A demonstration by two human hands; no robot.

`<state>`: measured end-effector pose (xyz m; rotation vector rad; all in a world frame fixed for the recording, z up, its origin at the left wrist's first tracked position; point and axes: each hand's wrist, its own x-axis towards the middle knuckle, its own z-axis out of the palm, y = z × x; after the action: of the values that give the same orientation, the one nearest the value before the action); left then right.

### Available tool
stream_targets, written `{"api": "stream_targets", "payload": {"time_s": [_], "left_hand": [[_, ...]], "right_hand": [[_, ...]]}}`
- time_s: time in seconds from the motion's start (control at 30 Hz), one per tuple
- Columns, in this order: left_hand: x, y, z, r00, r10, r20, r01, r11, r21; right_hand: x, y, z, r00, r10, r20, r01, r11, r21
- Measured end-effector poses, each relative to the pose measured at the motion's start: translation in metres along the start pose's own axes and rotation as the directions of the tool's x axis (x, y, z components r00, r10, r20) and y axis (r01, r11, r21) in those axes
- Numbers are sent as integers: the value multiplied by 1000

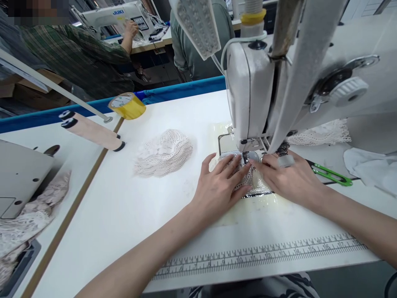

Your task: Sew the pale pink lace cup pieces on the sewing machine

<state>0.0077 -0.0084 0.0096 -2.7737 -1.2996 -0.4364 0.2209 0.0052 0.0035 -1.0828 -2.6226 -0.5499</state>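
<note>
A small piece of pale lace (247, 179) lies on the metal plate under the presser foot (245, 157) of a white sewing machine (252, 87). My left hand (218, 182) rests flat on the lace with its fingers spread, the tips reaching toward the foot. Close to the needle from the other side is my right hand (285, 176), its fingers bent together at the lace's edge. Whether those fingertips pinch the lace is partly hidden by the machine. A pile of lace pieces (166, 153) sits to the left of my left hand.
Green thread snips (331, 174) lie right of my right hand, near white cloth (372, 167). More lace (322, 133) is behind the machine arm. Thread cones (93, 130) and yellow tape (127, 106) stand at left. A printed ruler (260, 255) runs along the front edge. Two people work beyond.
</note>
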Motion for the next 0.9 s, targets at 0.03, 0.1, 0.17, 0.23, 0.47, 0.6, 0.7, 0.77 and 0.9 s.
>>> {"api": "stream_targets", "payload": {"time_s": [0.03, 0.1, 0.17, 0.23, 0.47, 0.6, 0.7, 0.77, 0.9], "left_hand": [[0, 0, 0, 1000, 1, 0, -1, 1000, 1], [-1, 0, 0, 1000, 7, 1, -7, 1000, 11], [-2, 0, -3, 999, 30, -16, -29, 999, 26], [-5, 2, -10, 997, 65, -46, -64, 997, 31], [-14, 16, -31, 975, 68, 209, -81, 995, 51], [-7, 19, -26, 980, 59, 189, -94, 979, 181], [4, 12, -22, 988, -43, 147, 32, 996, 79], [11, 5, -22, 980, -163, 115, 173, 981, -92], [23, -5, -24, 952, -274, 134, 305, 858, -413]], "right_hand": [[0, 0, 0, 1000, 0, -10, 0, 1000, 5], [0, 1, 0, 999, 4, -47, -3, 1000, 21], [0, 2, -2, 994, -1, -106, 6, 999, 53], [0, 3, -4, 985, -35, -169, 53, 993, 102], [1, 0, -10, 981, -156, -118, 186, 933, 308], [5, -1, -13, 988, -132, -79, 152, 912, 381], [8, -3, -11, 996, -85, -32, 91, 911, 402], [9, -5, -7, 999, -33, -40, 46, 913, 406], [8, -6, 5, 983, 138, -122, -68, 887, 457]]}}
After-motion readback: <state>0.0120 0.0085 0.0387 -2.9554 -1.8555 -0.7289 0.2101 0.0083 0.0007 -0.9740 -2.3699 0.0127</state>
